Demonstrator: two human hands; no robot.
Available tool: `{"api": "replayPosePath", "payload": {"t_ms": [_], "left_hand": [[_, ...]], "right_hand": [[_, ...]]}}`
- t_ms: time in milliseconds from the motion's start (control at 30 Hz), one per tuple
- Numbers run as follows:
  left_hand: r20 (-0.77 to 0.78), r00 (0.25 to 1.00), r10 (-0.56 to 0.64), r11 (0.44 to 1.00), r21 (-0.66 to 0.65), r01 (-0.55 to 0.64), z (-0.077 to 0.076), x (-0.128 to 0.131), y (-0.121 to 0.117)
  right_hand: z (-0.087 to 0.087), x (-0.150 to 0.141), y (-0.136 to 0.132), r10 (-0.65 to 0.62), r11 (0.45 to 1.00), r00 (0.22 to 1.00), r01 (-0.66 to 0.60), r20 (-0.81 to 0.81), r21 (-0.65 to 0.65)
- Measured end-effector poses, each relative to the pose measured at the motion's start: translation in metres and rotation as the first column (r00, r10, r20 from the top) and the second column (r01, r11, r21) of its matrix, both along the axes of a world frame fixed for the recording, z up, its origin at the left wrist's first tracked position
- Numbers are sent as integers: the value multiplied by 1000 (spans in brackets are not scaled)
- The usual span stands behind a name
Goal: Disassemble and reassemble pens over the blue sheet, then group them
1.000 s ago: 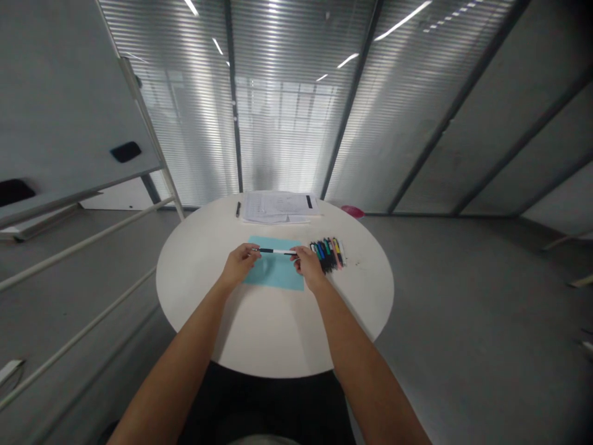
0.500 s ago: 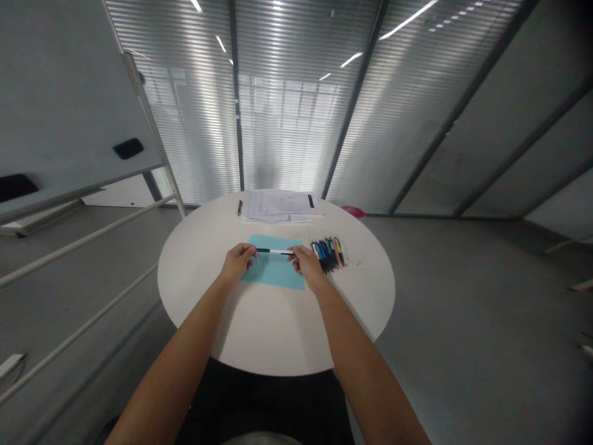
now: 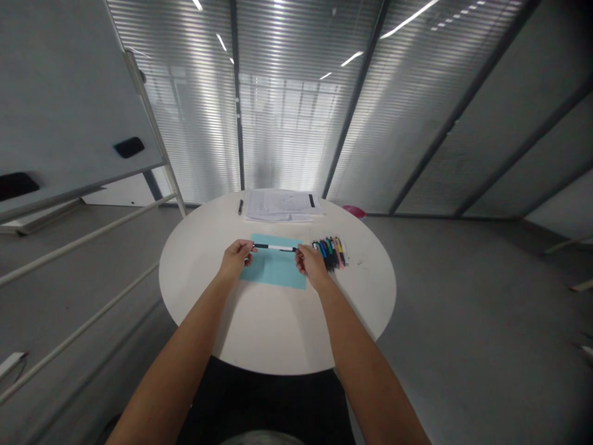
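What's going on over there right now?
A person holds a slim black-and-white pen level between both hands, the left hand and the right hand pinching its two ends, above a light blue sheet of paper on a round white table. A row of colored pens lies just right of the sheet, nearest the right hand. Printed papers and a lone dark pen lie farther across the table.

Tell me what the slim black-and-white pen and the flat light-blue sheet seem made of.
The slim black-and-white pen looks like smooth plastic, from its even barrel and slight sheen, though it is too small to be sure. The flat light-blue sheet looks like matte paper or thin card: it has straight edges and no gloss.
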State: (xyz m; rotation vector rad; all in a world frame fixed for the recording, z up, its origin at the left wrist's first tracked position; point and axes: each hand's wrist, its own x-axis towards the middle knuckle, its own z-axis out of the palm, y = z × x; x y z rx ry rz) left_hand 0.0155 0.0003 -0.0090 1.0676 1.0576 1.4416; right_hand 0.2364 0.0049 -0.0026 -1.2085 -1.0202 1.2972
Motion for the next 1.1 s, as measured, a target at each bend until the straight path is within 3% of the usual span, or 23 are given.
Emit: {"api": "replayPosePath", "payload": {"t_ms": [200,400,700,1100], "left_hand": [[-32,999,-7,1000,14,8,1,1,-1],[51,992,-114,992,-52,117,1,5,-5],[248,964,-91,982,-140,129,8,0,-4],[228,969,-93,984,-129,124,7,1,-5]], "right_hand": [[-1,0,1,26,1000,1000,-26,0,-3],[0,0,3,-71,997,997,70,-42,-28],[-3,-3,1,52,998,998,-53,-24,-37],[-7,-2,2,24,1000,1000,-24,-3,18]]}}
